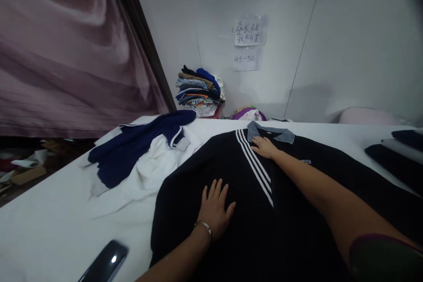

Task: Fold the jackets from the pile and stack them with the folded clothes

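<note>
A black long-sleeved polo shirt [244,229] with a grey collar and white diagonal stripes lies spread over the table in front of me. My left hand [215,207], with a bracelet at the wrist, rests flat on the left part of the shirt, fingers spread. Farther up, my right hand [264,147] lies on the cloth just below the collar, beside the top of the stripes. Its fingers are stretched out. Neither hand grips anything. The shirt's lower part runs out of view at the bottom.
Crumpled navy [132,152] and white garments [148,172] lie on the white table [49,220] at left. A phone [105,262] sits near the front. Dark folded clothes [396,163] are at right. Behind stand a clothes stack [198,90] and wall notes [250,31]. A pink curtain [66,44] hangs left.
</note>
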`<state>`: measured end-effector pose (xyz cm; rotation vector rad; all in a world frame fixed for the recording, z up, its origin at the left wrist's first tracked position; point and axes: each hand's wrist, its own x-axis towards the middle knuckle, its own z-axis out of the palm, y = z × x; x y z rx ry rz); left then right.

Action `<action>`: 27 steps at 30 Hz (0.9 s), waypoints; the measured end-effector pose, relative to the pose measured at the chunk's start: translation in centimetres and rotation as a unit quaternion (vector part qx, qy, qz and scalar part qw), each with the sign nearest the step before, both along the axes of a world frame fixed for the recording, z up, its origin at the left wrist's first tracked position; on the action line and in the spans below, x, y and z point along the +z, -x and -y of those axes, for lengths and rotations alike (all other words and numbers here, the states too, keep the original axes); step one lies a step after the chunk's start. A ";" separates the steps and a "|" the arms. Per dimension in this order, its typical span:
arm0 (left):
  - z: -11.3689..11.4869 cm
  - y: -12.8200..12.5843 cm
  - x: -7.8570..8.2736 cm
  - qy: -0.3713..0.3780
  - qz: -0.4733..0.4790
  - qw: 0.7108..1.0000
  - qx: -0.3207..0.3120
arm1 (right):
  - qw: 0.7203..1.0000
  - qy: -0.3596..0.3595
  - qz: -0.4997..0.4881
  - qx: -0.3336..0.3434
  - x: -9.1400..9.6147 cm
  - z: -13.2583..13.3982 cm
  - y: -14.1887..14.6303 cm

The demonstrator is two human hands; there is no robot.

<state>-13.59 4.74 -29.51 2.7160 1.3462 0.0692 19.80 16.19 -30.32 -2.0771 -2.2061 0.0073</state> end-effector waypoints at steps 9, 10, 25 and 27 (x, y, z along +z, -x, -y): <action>0.0 -0.2 0.3 0.005 -0.005 1.000 0.007 | 0.988 -0.063 -0.022 -0.138 2.8 1.9 -2.2; 0.0 -0.2 0.3 0.003 -0.003 1.000 0.006 | 0.985 -0.053 -0.019 -0.162 2.7 2.6 -2.8; -0.2 -0.4 0.3 -0.024 -0.012 1.000 0.011 | 0.977 0.069 -0.047 -0.196 1.3 12.0 0.9; -0.3 -0.5 0.3 -0.022 -0.017 1.000 0.012 | 0.981 0.067 -0.047 -0.178 1.3 15.7 2.0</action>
